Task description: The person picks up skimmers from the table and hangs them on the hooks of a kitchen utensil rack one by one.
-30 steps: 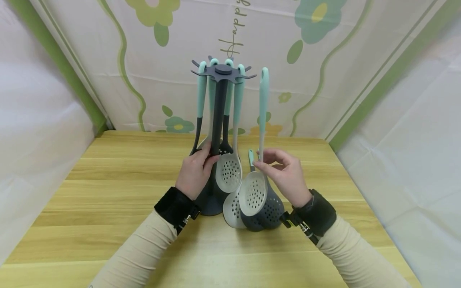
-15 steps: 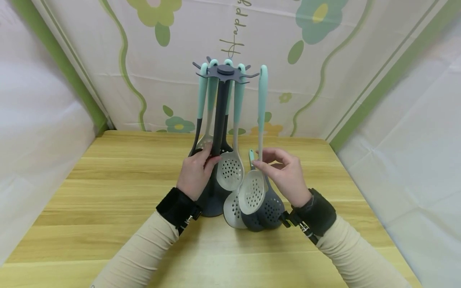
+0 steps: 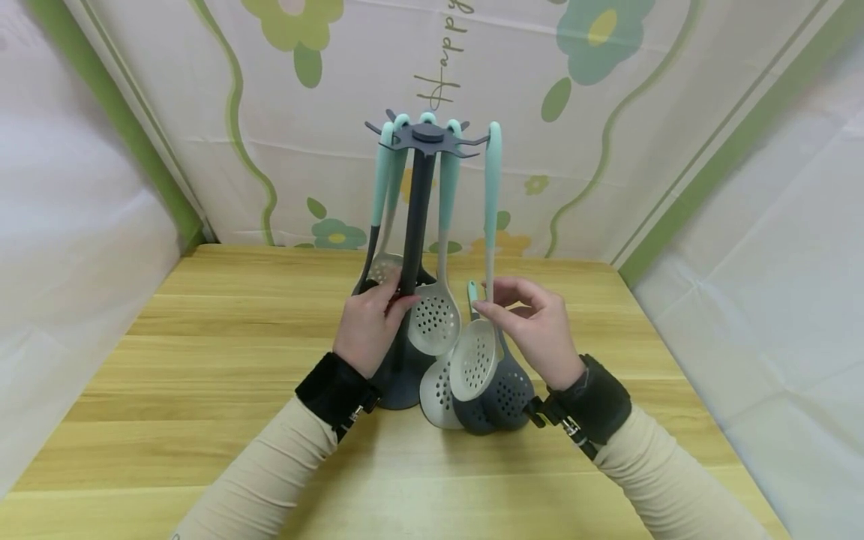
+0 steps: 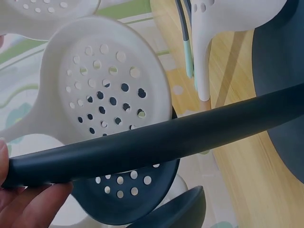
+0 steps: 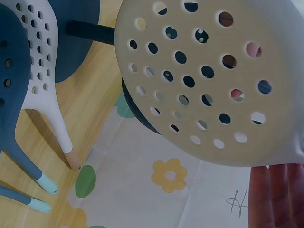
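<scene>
My left hand (image 3: 367, 326) grips the dark pole (image 3: 418, 217) of a utensil stand, the round base on the table. Several mint-handled utensils hang from its hooked top (image 3: 428, 135), among them a white skimmer (image 3: 434, 319) at the front right. In my right hand (image 3: 536, 330), thumb and fingers pinch the shaft of another white skimmer (image 3: 475, 360), held upright with its perforated bowl downward. The top of its mint handle (image 3: 494, 172) overlaps the tip of the stand's right hook. In the right wrist view the held skimmer's bowl (image 5: 213, 80) fills the upper right.
Below the held skimmer, a white slotted utensil (image 3: 439, 397) and dark slotted turners (image 3: 509, 394) lie on the wooden table (image 3: 202, 420). A flower-print cloth (image 3: 337, 172) hangs behind the table, and white cloth walls (image 3: 763, 262) stand at both sides.
The stand's top has shifted slightly right and turned, bringing its right hook to the handle top of the skimmer in my right hand. That skimmer has risen slightly. Both hands keep their hold.
</scene>
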### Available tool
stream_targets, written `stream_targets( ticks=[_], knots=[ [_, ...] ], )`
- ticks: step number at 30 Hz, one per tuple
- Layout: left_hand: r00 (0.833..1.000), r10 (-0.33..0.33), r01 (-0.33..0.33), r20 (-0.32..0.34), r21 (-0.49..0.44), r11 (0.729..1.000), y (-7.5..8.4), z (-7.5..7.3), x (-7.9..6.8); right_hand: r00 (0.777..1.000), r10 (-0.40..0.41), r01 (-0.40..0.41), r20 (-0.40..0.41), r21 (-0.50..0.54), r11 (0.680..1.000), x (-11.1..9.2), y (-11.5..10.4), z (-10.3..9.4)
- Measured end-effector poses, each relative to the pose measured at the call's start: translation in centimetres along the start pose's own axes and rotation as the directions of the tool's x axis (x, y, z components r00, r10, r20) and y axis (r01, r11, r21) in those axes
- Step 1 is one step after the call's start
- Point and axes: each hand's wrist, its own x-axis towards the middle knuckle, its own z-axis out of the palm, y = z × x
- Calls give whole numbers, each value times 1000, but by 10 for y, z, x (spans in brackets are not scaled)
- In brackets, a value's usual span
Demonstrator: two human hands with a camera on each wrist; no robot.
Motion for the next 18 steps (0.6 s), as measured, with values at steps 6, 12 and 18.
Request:
stream_targets(
  ticks=[6, 12, 18],
  knots=[
    [1000, 3, -3, -12, 13, 1000, 1, 0, -1, 1000, -10, 9, -7, -12, 1000, 1, 0, 0],
    [1000, 9, -9, -21, 18, 1000, 0, 1, -1, 1000, -10, 10, -5, -17, 1000, 1, 1, 0],
    [1000, 9, -9, -16, 11, 1000, 0, 1, 0, 1000, -20, 20, 7, -6, 1000, 1, 1, 1]
  ],
)
